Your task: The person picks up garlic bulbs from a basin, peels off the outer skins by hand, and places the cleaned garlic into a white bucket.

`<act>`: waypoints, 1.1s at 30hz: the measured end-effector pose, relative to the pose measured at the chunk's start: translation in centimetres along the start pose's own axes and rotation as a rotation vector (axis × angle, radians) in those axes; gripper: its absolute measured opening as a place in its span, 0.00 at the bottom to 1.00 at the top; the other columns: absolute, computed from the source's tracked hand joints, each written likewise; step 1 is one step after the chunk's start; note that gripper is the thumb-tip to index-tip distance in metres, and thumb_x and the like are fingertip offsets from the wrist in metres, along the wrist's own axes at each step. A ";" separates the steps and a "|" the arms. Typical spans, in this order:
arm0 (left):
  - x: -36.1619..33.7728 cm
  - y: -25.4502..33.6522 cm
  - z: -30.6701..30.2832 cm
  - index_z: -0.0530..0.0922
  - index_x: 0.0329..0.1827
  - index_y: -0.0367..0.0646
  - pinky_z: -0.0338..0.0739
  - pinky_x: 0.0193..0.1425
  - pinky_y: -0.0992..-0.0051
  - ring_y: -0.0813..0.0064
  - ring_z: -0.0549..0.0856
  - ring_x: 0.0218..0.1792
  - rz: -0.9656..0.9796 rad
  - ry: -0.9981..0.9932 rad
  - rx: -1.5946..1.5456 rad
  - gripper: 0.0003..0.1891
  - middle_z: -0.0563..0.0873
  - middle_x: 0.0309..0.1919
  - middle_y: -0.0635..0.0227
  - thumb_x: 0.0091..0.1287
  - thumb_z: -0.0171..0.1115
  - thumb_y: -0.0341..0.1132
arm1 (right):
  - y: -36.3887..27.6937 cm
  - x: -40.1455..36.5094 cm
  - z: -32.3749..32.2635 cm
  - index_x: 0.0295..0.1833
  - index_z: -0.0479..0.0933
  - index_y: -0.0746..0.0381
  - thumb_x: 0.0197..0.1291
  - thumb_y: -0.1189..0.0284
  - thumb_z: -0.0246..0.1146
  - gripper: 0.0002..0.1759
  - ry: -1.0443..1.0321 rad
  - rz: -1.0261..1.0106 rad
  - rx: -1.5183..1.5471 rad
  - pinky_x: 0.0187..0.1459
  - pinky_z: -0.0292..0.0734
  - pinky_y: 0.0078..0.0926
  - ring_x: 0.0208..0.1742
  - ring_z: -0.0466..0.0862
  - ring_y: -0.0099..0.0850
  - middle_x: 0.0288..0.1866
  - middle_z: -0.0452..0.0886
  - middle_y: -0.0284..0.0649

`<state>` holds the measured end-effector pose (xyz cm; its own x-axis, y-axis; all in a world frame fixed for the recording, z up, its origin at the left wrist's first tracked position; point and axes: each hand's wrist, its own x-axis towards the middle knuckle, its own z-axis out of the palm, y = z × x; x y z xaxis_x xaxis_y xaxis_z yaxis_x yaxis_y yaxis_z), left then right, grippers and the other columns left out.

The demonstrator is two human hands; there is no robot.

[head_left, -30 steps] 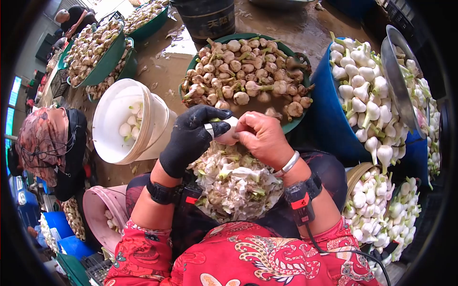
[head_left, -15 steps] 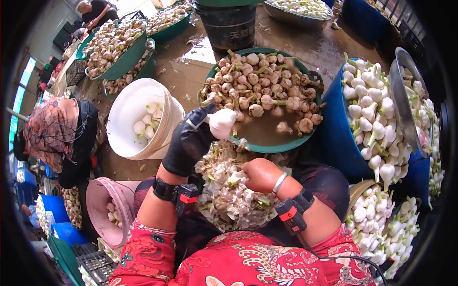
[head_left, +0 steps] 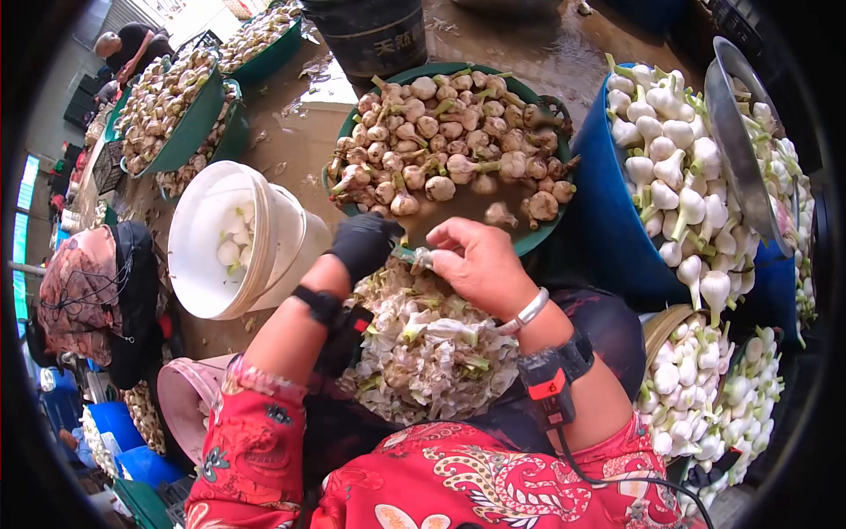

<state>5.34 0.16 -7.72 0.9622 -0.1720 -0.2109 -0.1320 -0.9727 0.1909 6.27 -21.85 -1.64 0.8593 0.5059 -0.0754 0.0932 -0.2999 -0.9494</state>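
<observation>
Where two hands (head_left: 365,247) (head_left: 483,267) hover: one peel heap (head_left: 432,348), one basin (head_left: 532,242).

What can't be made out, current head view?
Head view:
Left hand: any grip contents, hidden behind the hand itself.
Right hand: pale piece by its thumb, too small to identify.
Pink bucket: partly hidden by the red sleeve.
Black bucket: top cut off by the upper edge.

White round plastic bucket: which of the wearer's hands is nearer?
Left. The black-gloved left hand is just right of the bucket; the bare right hand is farther right.
</observation>
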 end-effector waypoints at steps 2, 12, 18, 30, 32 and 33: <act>3.7 0.5 3.2 0.85 0.46 0.60 0.80 0.45 0.62 0.60 0.86 0.44 0.070 -0.279 0.251 0.14 0.86 0.39 0.63 0.61 0.55 0.35 | -0.5 0.4 -0.8 0.42 0.79 0.67 0.55 0.78 0.63 0.08 0.126 0.030 0.090 0.38 0.76 0.19 0.34 0.79 0.19 0.32 0.81 0.34; 8.6 -2.1 6.2 0.86 0.42 0.55 0.80 0.42 0.64 0.62 0.87 0.41 0.133 -0.501 0.361 0.14 0.88 0.37 0.64 0.63 0.53 0.46 | -2.1 1.2 -3.4 0.38 0.78 0.68 0.52 0.79 0.63 0.07 0.331 0.083 0.271 0.36 0.76 0.23 0.29 0.81 0.26 0.29 0.81 0.40; 2.6 -2.8 -0.9 0.83 0.47 0.44 0.78 0.39 0.75 0.75 0.83 0.31 -0.256 -0.113 -0.990 0.10 0.85 0.32 0.67 0.64 0.61 0.34 | 0.4 0.8 -0.9 0.45 0.78 0.65 0.48 0.73 0.67 0.16 0.262 0.088 0.140 0.38 0.77 0.25 0.35 0.80 0.25 0.38 0.81 0.41; -7.5 6.1 -8.0 0.76 0.58 0.36 0.79 0.53 0.72 0.73 0.84 0.46 -0.083 0.157 -1.814 0.16 0.83 0.46 0.64 0.69 0.56 0.32 | -0.7 -0.5 3.0 0.58 0.73 0.63 0.42 0.84 0.73 0.33 0.114 -0.179 0.376 0.48 0.79 0.20 0.46 0.79 0.22 0.48 0.78 0.34; -6.9 5.8 -6.9 0.77 0.55 0.36 0.79 0.52 0.73 0.74 0.84 0.44 -0.140 0.232 -1.760 0.14 0.84 0.45 0.64 0.68 0.56 0.31 | -1.0 -0.8 3.0 0.58 0.73 0.64 0.42 0.85 0.73 0.33 0.128 -0.172 0.419 0.48 0.79 0.20 0.43 0.80 0.22 0.46 0.79 0.33; -6.7 5.6 -6.5 0.78 0.53 0.34 0.80 0.50 0.72 0.74 0.84 0.42 -0.186 0.232 -1.775 0.13 0.84 0.43 0.64 0.68 0.57 0.30 | -1.2 -0.9 2.7 0.59 0.71 0.64 0.45 0.85 0.71 0.32 0.071 -0.059 0.574 0.48 0.80 0.21 0.43 0.81 0.22 0.46 0.79 0.34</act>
<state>-0.33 -3.16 0.99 0.9641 0.0832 -0.2524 0.2066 0.3626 0.9088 3.98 -19.75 -1.29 0.8944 0.4470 -0.0153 -0.1285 0.2239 -0.9661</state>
